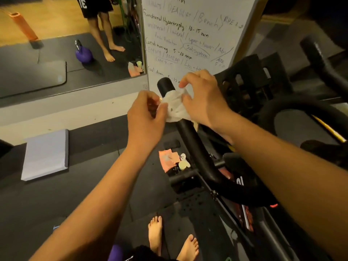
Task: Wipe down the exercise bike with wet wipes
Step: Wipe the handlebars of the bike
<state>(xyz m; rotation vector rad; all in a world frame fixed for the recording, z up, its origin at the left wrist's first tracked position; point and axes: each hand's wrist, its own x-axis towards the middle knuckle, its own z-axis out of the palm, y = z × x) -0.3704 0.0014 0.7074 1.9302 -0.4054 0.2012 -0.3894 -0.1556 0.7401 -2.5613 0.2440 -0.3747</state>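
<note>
Wipe: a crumpled white wet wipe point(175, 108) drapes over the exercise bike's black handlebar point(190, 146), just below its capped end.
Left hand: the left hand point(148, 112) pinches the wipe's left edge, fingers curled together.
Right hand: the right hand point(203, 98) pinches its upper right side between thumb and fingertips.
Behind: a handwritten whiteboard point(197, 34); 1 purple kettlebell point(83, 54) in the mirror point(56, 25).

Whiteboard point(188, 25) (handwritten) — purple kettlebell point(83, 53), grey pad point(45, 153)

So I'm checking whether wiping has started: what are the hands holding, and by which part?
A white wet wipe lying over the bike's black handlebar: the left hand pinches its left edge, the right hand its upper right edge.
</note>
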